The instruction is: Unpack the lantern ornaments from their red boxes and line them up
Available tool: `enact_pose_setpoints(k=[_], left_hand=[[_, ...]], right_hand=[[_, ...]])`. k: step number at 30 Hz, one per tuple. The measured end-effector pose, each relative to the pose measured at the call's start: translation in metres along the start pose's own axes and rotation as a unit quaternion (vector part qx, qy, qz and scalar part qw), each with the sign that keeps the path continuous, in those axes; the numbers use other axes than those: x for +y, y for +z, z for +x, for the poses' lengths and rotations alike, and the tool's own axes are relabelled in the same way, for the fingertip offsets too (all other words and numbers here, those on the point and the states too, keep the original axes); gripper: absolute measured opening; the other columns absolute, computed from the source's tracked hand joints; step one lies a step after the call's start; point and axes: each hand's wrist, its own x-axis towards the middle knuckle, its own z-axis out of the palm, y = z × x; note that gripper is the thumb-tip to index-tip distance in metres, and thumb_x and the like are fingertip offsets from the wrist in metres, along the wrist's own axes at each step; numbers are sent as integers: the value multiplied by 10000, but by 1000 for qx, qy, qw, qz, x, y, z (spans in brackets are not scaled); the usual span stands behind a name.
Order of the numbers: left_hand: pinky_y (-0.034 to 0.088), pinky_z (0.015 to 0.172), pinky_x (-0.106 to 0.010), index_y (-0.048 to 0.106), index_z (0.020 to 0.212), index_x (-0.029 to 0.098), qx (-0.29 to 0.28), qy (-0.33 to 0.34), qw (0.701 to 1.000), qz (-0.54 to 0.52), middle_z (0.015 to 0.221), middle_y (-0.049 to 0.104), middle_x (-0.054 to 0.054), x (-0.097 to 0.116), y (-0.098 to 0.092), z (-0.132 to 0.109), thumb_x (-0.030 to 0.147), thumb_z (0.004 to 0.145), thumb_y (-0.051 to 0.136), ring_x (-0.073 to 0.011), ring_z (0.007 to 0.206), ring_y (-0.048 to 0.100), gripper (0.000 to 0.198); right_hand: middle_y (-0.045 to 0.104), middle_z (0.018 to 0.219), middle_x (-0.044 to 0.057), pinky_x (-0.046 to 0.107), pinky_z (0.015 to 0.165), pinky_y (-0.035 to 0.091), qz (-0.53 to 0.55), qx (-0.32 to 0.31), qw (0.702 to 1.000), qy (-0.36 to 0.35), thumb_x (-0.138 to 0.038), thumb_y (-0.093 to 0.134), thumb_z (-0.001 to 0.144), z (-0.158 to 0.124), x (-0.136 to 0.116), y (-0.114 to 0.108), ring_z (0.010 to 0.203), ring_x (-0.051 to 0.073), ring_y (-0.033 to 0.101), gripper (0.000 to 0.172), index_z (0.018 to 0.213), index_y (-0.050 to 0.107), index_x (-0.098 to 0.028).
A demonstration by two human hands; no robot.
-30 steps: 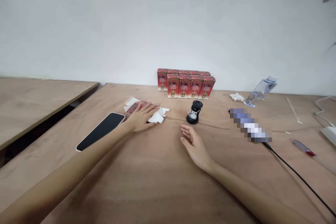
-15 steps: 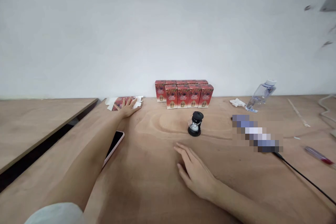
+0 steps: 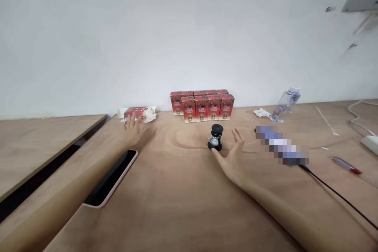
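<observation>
A small black lantern (image 3: 216, 137) with a clear middle stands upright on the wooden table. My right hand (image 3: 234, 161) is beside it, thumb and fingers spread wide around its near right side; the thumb tip is at the base, and I cannot tell whether it touches. At the far left lies a flattened red and white carton (image 3: 137, 114). Just in front of that carton is my left hand (image 3: 132, 132), slightly blurred, fingers apart and holding nothing. Below my left forearm lies a phone with a pink edge (image 3: 113, 179), partly covered by the arm.
Several red printed boxes (image 3: 201, 108) stand in two rows against the wall. To the right are a crumpled white tissue (image 3: 262, 113), a tilted clear bottle (image 3: 285, 105), a pixelated object (image 3: 280, 145) with a black cable (image 3: 333, 189), and a red-ended tube (image 3: 347, 165). A gap (image 3: 62, 161) divides the tables at left.
My right hand has moved forward and right to the lantern, its fingers spreading. The left hand has drawn back from the flattened carton, and more of the phone shows. The view has shifted slightly.
</observation>
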Motion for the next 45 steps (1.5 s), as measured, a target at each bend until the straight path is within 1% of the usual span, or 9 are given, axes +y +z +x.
enact_pose_setpoints(k=[4,8,11,13,16,21,26,36,45], left_hand=[[164,1147,-496,335,1395,98,-70,114,991,-22,1500,302,-167,35,-10,-77,511,892,307,-289,1424,174,651],[243,1128,-507,325,1394,108,-130,261,949,-121,1459,372,-182,80,-12,-131,490,897,393,-286,1366,326,630],[298,1097,-536,299,1388,133,-166,238,914,-283,1447,381,-199,109,-4,-136,490,871,479,-291,1342,369,654],[300,1100,-525,325,1360,165,-205,224,852,-426,1445,388,-183,126,5,-129,509,825,552,-282,1336,379,675],[363,1069,-470,398,1288,184,-244,231,765,-549,1354,504,-159,147,17,-119,522,748,644,-266,1253,485,682],[424,972,-408,532,1084,182,-240,129,706,-654,1143,639,-104,162,21,-118,428,691,733,-251,1089,587,506],[452,823,-337,576,928,184,-159,63,754,-634,929,659,-42,156,18,-118,363,645,745,-210,906,597,375],[416,762,-324,603,964,204,-4,30,854,-520,933,650,-36,148,22,-117,350,683,678,-204,857,572,326],[480,777,-328,561,951,200,-14,61,854,-516,958,599,-47,154,16,-130,291,657,686,-210,907,585,333]], right_hand=[[314,1441,196,544,1084,276,107,-105,978,148,-434,765,625,14,16,9,1348,306,338,1010,1396,157,-199],[561,1240,119,505,1050,329,137,-140,964,182,-403,775,604,24,9,15,1197,267,506,730,1217,442,-191],[659,1073,80,455,969,427,170,-159,955,185,-408,706,688,20,-7,18,1047,236,601,465,1064,555,-180],[682,1040,73,416,924,470,203,-182,946,174,-427,670,725,10,-18,21,995,225,630,400,1029,588,-179],[678,1091,73,404,937,469,285,-234,915,163,-439,662,745,-5,-31,22,1023,230,625,425,1081,599,-187],[589,1234,72,421,996,423,287,-164,925,185,-388,713,712,-14,-33,22,1126,238,558,581,1222,487,-227],[474,1370,77,398,998,428,305,-104,924,208,-365,738,697,-9,-33,21,1176,220,528,833,1381,269,-288],[590,869,19,292,717,449,256,-36,932,255,-520,587,767,0,-26,19,793,155,539,329,825,579,-196],[354,560,-76,232,523,278,248,-175,929,214,-520,546,811,-5,-36,14,529,89,329,337,722,493,-200]])
